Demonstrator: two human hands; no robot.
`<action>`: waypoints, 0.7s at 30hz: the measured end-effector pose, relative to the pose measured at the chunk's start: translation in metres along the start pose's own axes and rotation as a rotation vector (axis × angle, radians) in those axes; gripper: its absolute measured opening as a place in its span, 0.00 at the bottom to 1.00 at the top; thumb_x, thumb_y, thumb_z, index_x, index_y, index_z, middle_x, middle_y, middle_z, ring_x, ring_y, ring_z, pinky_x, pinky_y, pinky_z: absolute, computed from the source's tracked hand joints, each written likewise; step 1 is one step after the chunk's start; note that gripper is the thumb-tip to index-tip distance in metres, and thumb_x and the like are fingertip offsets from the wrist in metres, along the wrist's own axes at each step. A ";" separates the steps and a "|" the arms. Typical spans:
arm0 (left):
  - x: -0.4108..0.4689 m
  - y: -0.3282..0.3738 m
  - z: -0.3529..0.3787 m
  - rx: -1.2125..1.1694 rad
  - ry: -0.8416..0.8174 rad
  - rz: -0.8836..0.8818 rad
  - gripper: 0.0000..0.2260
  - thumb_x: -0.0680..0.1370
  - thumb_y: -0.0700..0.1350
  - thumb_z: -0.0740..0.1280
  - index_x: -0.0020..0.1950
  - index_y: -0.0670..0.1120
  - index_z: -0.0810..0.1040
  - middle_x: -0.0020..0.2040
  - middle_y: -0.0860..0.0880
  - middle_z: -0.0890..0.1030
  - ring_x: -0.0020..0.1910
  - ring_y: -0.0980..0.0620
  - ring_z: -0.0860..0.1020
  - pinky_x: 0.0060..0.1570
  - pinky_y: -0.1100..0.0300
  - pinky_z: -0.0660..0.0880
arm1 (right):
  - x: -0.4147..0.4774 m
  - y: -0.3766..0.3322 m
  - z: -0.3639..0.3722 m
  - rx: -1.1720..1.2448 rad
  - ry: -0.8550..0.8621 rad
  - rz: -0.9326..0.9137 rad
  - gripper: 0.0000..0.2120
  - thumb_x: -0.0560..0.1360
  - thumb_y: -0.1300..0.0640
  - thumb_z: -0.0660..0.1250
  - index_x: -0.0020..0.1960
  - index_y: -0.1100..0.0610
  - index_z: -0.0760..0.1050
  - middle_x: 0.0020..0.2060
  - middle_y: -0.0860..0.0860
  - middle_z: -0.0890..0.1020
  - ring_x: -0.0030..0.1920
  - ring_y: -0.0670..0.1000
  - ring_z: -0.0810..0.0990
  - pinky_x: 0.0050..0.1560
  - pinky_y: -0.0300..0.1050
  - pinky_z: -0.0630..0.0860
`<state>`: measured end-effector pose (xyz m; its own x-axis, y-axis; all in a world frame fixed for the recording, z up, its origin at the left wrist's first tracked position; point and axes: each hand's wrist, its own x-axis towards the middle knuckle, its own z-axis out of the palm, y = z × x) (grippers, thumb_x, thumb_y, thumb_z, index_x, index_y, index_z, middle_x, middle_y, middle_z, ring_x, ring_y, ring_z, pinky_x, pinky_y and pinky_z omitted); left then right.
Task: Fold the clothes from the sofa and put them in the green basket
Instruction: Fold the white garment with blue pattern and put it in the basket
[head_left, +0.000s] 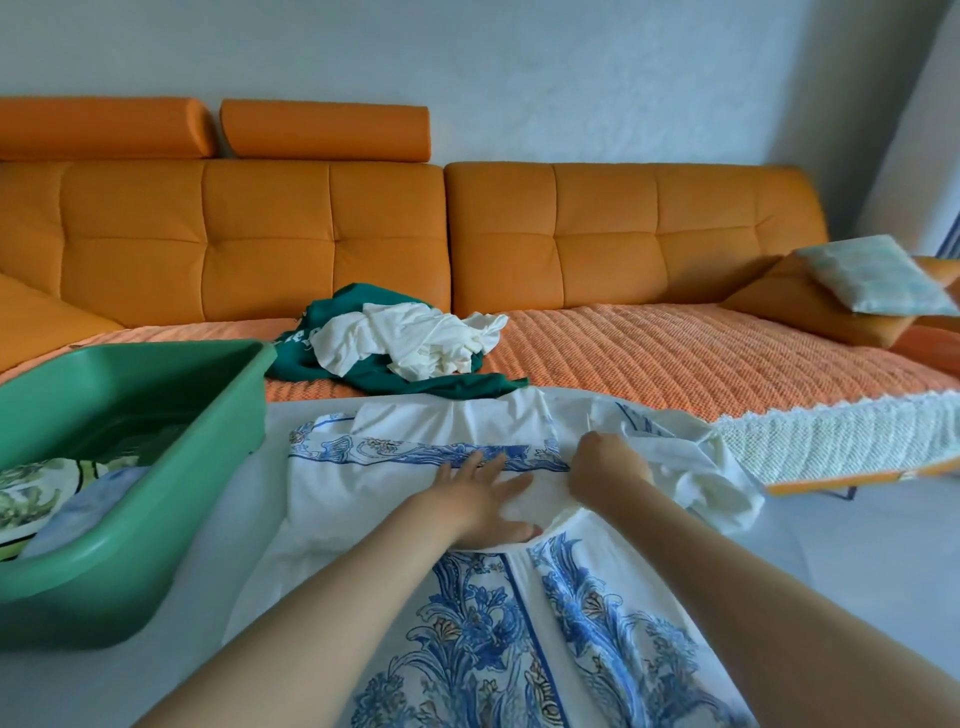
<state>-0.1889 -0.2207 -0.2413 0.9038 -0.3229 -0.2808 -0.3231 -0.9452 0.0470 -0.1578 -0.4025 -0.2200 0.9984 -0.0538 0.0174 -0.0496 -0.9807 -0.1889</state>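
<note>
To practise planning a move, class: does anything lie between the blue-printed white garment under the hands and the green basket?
Nothing visible does: only bare white surface separates the garment from the green basket, whose top is open.

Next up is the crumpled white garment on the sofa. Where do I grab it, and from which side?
Pinch a raised fold on top of the white garment, coming from above on the near side. It lies heaped on the green garment, so a high grip probably lifts it alone; its flat edges lie against the green cloth.
</note>
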 end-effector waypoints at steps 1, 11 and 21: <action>0.003 0.001 0.003 0.006 -0.008 -0.005 0.35 0.77 0.71 0.52 0.79 0.65 0.40 0.82 0.51 0.38 0.79 0.43 0.36 0.74 0.36 0.38 | 0.003 0.003 -0.002 0.078 0.039 0.012 0.05 0.77 0.63 0.58 0.44 0.56 0.70 0.42 0.55 0.76 0.45 0.57 0.79 0.40 0.48 0.76; 0.010 0.002 -0.023 -0.776 0.391 -0.116 0.16 0.83 0.54 0.60 0.69 0.54 0.76 0.70 0.51 0.76 0.67 0.49 0.74 0.63 0.56 0.70 | 0.011 -0.012 -0.013 0.750 0.405 -0.082 0.15 0.81 0.54 0.56 0.36 0.55 0.69 0.29 0.50 0.74 0.30 0.51 0.73 0.28 0.43 0.60; -0.009 -0.041 -0.024 -1.032 0.356 -0.483 0.24 0.76 0.52 0.72 0.69 0.47 0.71 0.63 0.47 0.77 0.53 0.50 0.77 0.49 0.56 0.74 | -0.022 -0.026 0.019 0.222 -0.198 -0.700 0.25 0.76 0.42 0.63 0.73 0.41 0.69 0.71 0.46 0.74 0.67 0.50 0.75 0.68 0.50 0.71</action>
<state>-0.1768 -0.1808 -0.2179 0.9494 0.2358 -0.2075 0.3029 -0.5128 0.8033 -0.1781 -0.3722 -0.2346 0.7822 0.6221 0.0333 0.5828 -0.7118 -0.3921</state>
